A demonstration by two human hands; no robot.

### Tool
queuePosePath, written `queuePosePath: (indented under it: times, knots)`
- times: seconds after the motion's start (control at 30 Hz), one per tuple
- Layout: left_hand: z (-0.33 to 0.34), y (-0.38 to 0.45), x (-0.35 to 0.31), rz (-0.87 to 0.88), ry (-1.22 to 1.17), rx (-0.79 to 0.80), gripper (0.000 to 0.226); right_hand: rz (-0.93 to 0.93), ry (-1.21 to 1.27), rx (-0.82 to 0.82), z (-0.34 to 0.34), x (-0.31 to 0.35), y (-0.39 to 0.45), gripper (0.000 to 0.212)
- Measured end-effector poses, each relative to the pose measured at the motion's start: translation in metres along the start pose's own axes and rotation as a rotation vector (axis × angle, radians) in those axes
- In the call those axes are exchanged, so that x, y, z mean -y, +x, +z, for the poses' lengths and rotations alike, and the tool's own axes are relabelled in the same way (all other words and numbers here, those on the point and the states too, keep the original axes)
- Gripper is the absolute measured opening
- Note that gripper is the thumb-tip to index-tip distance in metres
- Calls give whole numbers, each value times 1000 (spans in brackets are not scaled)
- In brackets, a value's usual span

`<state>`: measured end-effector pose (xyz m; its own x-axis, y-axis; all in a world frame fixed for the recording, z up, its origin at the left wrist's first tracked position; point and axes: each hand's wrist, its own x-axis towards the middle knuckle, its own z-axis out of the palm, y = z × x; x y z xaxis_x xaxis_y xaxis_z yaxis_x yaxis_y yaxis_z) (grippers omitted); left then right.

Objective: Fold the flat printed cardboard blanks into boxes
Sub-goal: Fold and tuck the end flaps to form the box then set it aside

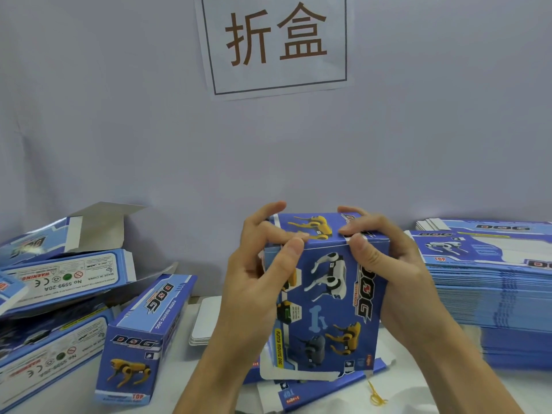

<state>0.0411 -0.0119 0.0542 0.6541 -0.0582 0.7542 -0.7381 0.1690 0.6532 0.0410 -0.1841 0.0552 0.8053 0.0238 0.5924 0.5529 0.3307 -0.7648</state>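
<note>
While you face the pale wall (119, 130), its white sign (276, 43) with two brown characters hangs above your work. Below it, the white counter (74, 392) carries everything else. To your right, a tall stack of flat blanks (490, 294) sits near the wall, printed side up. To your left, a heap of folded boxes (56, 294) lies tumbled, some with end flaps open, and one finished box (146, 336) rests just beside it, its end with a yellow dog facing you. You hold the blue box (325, 297) upright at the centre, above the counter, its front panel with white, grey and yellow dogs turned toward you. Your left hand (257, 282) curls over the top left corner, thumb on the front face, fingers pressing the top flap. Your right hand (388, 264) grips the top right corner the same way. Another blank (313, 389) lies flat under the box. Behind your left hand, small white cards (206, 321) sit stacked. A yellow rubber band (377, 397) lies by your right wrist.
</note>
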Motion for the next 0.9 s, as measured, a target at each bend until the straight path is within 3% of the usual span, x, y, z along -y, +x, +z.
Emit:
queuePosePath:
  times: [0.1, 0.2, 0.3, 0.4, 0.5, 0.57, 0.63, 0.7, 0.77, 0.83, 0.9]
  knots:
    - [-2, -1, 1, -26, -39, 2, 18, 15, 23, 3, 3, 0, -1, 47]
    - [-3, 0, -2, 5, 16, 8, 9, -1, 22, -9, 5, 1, -1, 46]
    - [-8, 3, -2, 58, 136, -17, 20, -59, -61, -35, 8, 1, 1, 48]
    - [-19, 9, -2, 145, 250, -225, 19, -182, -180, -162, 11, -1, 3, 55]
    - [-35, 13, 0, 176, 138, -523, 19, -344, -430, -403, 17, -3, 5, 23]
    - [-43, 14, 6, 182, 80, -734, 22, -384, -516, -415, 19, -5, 6, 10]
    - [-46, 13, 14, 106, 39, -905, 27, -273, -535, -253, 20, -4, 5, 16]
    - [-45, 12, 22, -3, -3, -1044, 32, 28, -611, 27, 22, -5, 2, 25]
    - [-40, 12, 25, -87, -112, -1085, 29, 345, -767, 234, 26, -11, -1, 43]
    - [-29, 11, 27, -214, -243, -974, 27, 505, -811, 229, 30, -19, -2, 84]
    - [-13, 9, 30, -360, -317, -731, 45, 616, -563, 83, 33, -27, -2, 116]
